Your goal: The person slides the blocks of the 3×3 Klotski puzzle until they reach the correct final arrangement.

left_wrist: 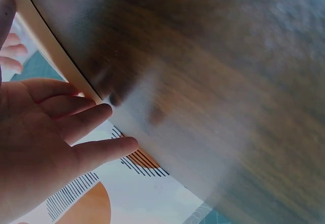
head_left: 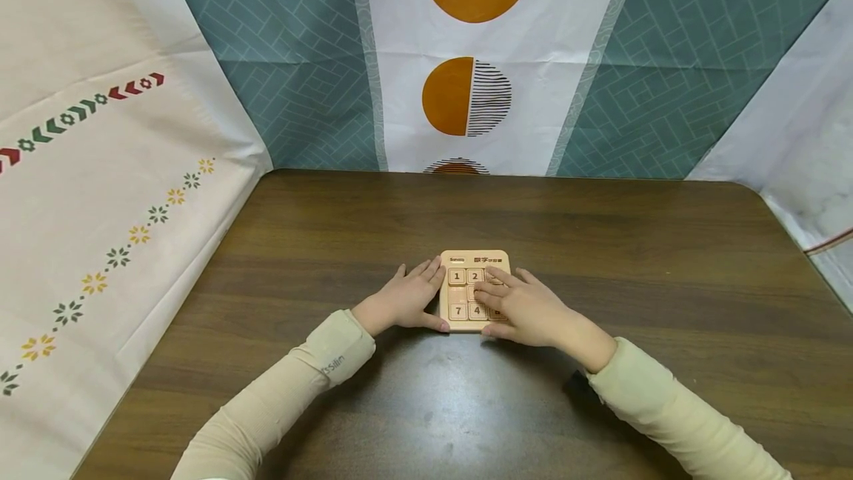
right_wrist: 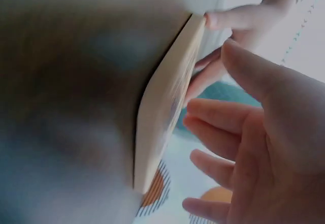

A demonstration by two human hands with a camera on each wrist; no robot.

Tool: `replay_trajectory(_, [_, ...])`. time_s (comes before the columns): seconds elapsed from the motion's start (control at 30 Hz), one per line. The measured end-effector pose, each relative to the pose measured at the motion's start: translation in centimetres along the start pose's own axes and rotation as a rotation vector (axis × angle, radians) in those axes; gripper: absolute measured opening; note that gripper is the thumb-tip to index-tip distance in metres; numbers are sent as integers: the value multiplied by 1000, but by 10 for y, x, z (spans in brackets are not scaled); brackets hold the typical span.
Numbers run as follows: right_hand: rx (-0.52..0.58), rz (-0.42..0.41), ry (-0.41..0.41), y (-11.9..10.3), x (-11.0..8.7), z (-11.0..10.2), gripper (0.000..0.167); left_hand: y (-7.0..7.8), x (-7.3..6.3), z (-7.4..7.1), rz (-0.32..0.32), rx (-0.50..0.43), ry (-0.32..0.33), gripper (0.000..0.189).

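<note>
A small wooden number slide puzzle (head_left: 460,327) lies flat on the table, with tiles marked 1, 2, 7 and 4 showing. At the left of its middle row is a gap with no tile. My left hand (head_left: 408,299) touches the puzzle's left edge with straight fingers, its thumb at the near left corner. My right hand (head_left: 533,310) reaches over the right side, fingers extended over the tiles and hiding several of them. In the right wrist view, the right fingers (right_wrist: 213,117) are spread beside the puzzle's thick pale edge (right_wrist: 157,112).
The dark wood table (head_left: 320,243) spreads out around the puzzle. Behind it hangs a teal and white cloth (head_left: 300,58) with orange shapes, and a cream patterned cloth (head_left: 100,206) hangs on the left. A white cloth (head_left: 813,110) hangs at the right.
</note>
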State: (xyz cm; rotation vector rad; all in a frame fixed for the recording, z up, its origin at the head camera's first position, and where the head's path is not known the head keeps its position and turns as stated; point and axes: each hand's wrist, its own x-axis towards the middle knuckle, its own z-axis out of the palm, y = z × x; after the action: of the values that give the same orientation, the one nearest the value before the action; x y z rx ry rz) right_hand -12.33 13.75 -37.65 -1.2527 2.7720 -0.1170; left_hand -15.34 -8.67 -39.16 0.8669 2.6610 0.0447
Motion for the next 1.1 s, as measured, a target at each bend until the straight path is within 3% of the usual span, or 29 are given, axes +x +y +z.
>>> replay_trajectory(0.13, [-1, 40, -6, 4, 3, 1, 57, 0, 0, 0, -2, 1, -1, 102])
replay_trajectory(0.43, [23, 16, -46, -6, 18, 4, 63, 0, -1, 0, 3, -2, 5, 101])
replay_trajectory(0.8, [8, 1, -17, -12, -9, 1, 56, 1, 0, -1, -8, -7, -4, 102])
replay_trajectory(1.1, [-12, 17, -7, 1, 2, 4, 58, 2, -1, -2, -12, -12, -6, 102])
